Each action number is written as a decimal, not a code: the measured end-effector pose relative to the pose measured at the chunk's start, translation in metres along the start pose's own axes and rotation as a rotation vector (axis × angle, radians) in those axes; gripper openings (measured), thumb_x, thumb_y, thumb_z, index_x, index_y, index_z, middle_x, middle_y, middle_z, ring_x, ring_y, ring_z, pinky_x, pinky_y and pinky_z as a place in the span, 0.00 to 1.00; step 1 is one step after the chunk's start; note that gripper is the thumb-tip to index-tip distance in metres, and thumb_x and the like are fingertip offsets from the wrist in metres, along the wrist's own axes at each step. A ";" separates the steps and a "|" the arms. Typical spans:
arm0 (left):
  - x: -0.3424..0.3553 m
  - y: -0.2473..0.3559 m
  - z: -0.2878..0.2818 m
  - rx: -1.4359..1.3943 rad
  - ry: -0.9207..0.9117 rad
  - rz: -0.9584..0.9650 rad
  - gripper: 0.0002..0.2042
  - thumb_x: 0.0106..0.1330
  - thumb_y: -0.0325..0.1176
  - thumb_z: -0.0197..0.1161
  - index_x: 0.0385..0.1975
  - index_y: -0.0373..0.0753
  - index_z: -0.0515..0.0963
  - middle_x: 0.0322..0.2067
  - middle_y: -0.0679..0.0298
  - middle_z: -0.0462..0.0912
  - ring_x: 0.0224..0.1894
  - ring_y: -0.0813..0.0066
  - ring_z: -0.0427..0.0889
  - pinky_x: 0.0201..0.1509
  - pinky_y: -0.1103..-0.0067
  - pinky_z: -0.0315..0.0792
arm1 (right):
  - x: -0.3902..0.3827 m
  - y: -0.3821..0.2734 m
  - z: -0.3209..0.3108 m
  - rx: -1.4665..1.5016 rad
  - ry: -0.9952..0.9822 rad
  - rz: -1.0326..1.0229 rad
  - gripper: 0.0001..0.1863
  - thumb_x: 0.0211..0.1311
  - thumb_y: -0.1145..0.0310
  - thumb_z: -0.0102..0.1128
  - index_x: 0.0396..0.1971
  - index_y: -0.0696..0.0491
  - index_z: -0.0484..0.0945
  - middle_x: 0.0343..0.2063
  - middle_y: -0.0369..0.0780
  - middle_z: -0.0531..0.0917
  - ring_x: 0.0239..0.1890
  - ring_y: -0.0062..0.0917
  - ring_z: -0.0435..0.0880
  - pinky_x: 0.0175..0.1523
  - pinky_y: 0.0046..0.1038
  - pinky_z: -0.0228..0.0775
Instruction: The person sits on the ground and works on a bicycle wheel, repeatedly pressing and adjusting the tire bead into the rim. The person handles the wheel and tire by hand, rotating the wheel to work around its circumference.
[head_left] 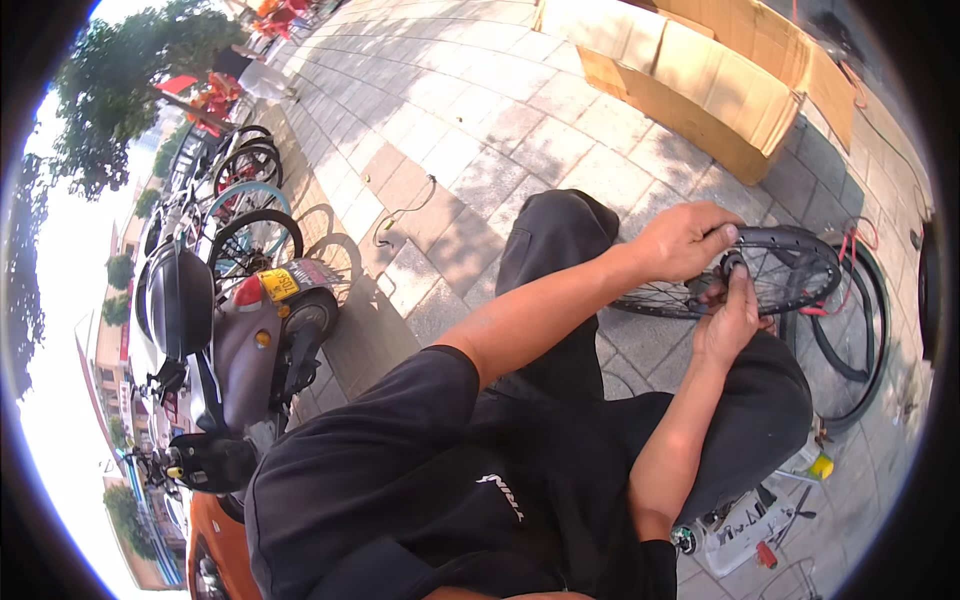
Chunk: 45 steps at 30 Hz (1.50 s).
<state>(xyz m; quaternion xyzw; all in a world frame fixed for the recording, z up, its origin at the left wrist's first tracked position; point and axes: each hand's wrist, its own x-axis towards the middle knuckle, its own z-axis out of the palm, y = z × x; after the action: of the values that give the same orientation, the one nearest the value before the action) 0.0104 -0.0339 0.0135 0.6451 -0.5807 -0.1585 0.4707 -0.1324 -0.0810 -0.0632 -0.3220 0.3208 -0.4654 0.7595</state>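
A black spoked bicycle wheel (795, 305) lies tilted over my bent legs. My left hand (685, 242) is closed on the top of its rim. My right hand (730, 322) is at the middle of the wheel, fingers pinched on the dark hub (733, 262), with its fingertips partly hidden among the spokes. Just right of the wheel, a black tyre (877, 330) and loops of thin red hose (852, 240) lie on the paving.
An open cardboard box (680, 110) stands ahead. A scooter (240, 360) and a row of bicycles (245, 220) line the left. Behind them, a person (255, 75) is near trees. A tray of tools (735, 540) sits at the lower right on the paving (450, 150).
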 end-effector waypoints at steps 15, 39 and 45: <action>0.017 -0.007 -0.003 -0.430 0.056 -0.559 0.17 0.80 0.34 0.60 0.59 0.27 0.82 0.44 0.62 0.87 0.42 0.78 0.81 0.49 0.81 0.76 | -0.014 0.012 0.044 0.168 0.130 0.279 0.14 0.76 0.63 0.61 0.48 0.58 0.87 0.30 0.37 0.86 0.20 0.16 0.77 0.24 0.20 0.67; 0.014 -0.005 -0.002 -0.343 0.064 -0.529 0.19 0.81 0.36 0.59 0.61 0.28 0.81 0.47 0.61 0.87 0.48 0.76 0.81 0.56 0.78 0.74 | -0.013 0.042 0.048 0.249 -0.014 0.088 0.15 0.77 0.73 0.58 0.59 0.60 0.75 0.41 0.43 0.88 0.22 0.20 0.82 0.23 0.21 0.70; 0.007 -0.008 -0.006 -0.376 0.128 -0.573 0.19 0.81 0.36 0.58 0.61 0.28 0.80 0.48 0.61 0.87 0.48 0.77 0.82 0.55 0.79 0.75 | -0.016 0.045 0.051 0.248 -0.036 0.076 0.14 0.77 0.73 0.58 0.58 0.58 0.77 0.46 0.43 0.89 0.20 0.20 0.82 0.22 0.20 0.71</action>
<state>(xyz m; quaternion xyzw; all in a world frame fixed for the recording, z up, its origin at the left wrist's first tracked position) 0.0213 -0.0386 0.0126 0.6924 -0.3059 -0.3477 0.5533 -0.0755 -0.0407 -0.0655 -0.2217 0.2591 -0.4665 0.8162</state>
